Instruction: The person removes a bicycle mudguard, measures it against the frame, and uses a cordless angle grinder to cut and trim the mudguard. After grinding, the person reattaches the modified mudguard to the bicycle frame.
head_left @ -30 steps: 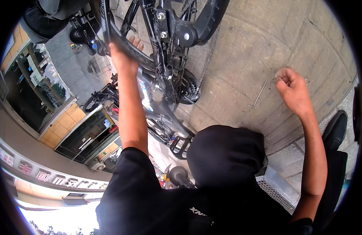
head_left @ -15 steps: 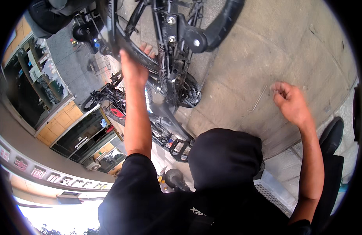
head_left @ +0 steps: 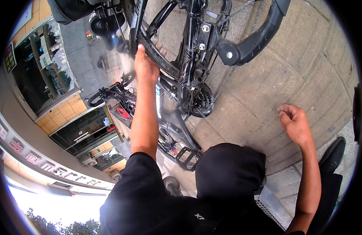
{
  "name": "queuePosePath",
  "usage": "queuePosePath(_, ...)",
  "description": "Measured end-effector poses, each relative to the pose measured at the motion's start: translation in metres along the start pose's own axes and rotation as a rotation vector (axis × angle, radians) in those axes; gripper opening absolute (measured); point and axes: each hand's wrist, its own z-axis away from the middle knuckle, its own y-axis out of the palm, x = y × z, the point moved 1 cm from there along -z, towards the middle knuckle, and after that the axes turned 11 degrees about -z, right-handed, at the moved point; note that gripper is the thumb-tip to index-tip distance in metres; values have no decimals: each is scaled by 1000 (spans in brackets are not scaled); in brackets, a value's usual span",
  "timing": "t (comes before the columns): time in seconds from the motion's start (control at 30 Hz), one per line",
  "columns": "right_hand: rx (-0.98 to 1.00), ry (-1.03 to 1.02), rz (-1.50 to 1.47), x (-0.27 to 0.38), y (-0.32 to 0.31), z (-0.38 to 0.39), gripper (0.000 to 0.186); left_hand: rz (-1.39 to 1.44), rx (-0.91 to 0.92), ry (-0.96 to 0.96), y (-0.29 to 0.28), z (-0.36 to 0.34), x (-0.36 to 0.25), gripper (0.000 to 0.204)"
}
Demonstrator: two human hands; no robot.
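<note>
My left hand (head_left: 147, 67) reaches up to a black bicycle (head_left: 188, 66). Its thumb lies on the near side of a dark, curved wheel (head_left: 159, 55), and the fingertips show on the far side. Low over the pavement at right is my right hand (head_left: 294, 120), its fingers curled in and pressed together. Whatever they may pinch is hidden. A thin L-shaped metal rod, like a hex key (head_left: 268, 116), appears right beside those fingertips, against the pavement. A chainring (head_left: 203, 101) and a black pedal (head_left: 188, 158) show lower on the bicycle.
A thick black curved arm (head_left: 255, 39) with a silver bolt juts rightward from the frame. Another bicycle (head_left: 122, 103) stands behind at left, before a shopfront (head_left: 85, 135). A small thin piece (head_left: 333, 124) lies on the pavement at right. A dark shoe (head_left: 333, 154) rests below it.
The whole view has shifted, so the bicycle and pavement sit lower and further right. My left hand keeps its place on the wheel. My right hand stays curled beside the rod.
</note>
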Motion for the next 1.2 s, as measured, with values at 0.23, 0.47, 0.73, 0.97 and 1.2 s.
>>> queuePosePath(0.23, 3, -21, 50, -2, 1, 2, 15, 67, 7, -47, 1, -1, -2, 49)
queuePosePath(0.47, -11, -45, 116, 3, 8, 0, 17, 66, -14, -44, 10, -3, 0, 40)
queuePosePath(0.73, -22, -3, 51, 9, 0, 3, 18, 153, 7, -63, 12, -5, 2, 42)
queuePosePath(0.97, -14, -25, 122, 12, -7, 8, 18, 87, -31, -211, 19, -9, -29, 99)
queuePosePath(1.2, 8, -47, 171, 9, -3, 6, 18, -75, -77, -246, 21, -35, -32, 104)
